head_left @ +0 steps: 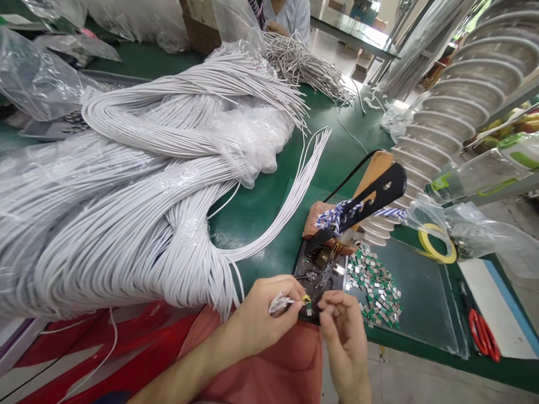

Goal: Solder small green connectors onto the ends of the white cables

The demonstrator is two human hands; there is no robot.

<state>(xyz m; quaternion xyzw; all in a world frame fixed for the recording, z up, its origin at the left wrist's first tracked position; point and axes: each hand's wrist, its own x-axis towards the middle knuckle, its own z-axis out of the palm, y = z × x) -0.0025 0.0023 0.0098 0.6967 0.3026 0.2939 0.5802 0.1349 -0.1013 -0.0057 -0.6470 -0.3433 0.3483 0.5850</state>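
My left hand [273,308] is closed around a small bundle of white cables [280,303], whose cut ends stick out between thumb and fingers. Just past its fingertips are a small yellow piece [306,298] and a little green circuit board [309,308]; I cannot tell whether the hand grips them. Close by on the right, my right hand [343,336] has its fingers curled and thumb drawn in; anything between them is too small to make out. Beyond both hands stands a dark work tray [314,283] with a black-handled tool [374,193] tied by blue-and-white cord over a brick [312,220].
Large bundles of white cable [126,241] cover the left side. Many small green boards [374,286] lie on a dark mat at right. Red-handled scissors [484,335], yellow tape [438,244] and a ribbed hose [455,101] are farther right. Another person [290,17] sits opposite.
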